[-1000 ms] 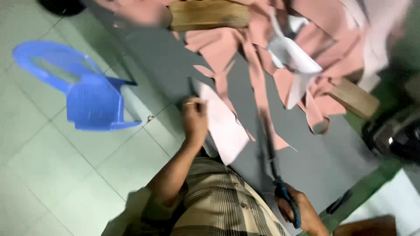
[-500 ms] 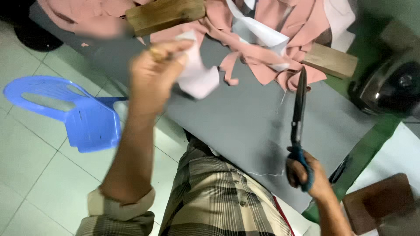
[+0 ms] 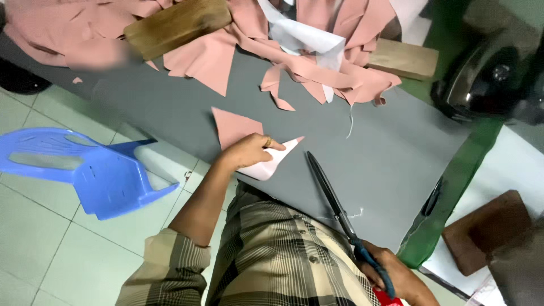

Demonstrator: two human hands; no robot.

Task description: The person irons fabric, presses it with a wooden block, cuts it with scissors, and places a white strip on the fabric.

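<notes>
Under the left hand, pink fabric piece, seemingly triangular.

It was a tailoring workshop: a grey cutting table held pink fabric offcuts, wooden weight blocks and long scissors.

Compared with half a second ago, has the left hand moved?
Yes. The left hand came down from near the brown wooden block to the grey table's near edge, pressing the white paper piece.
</notes>
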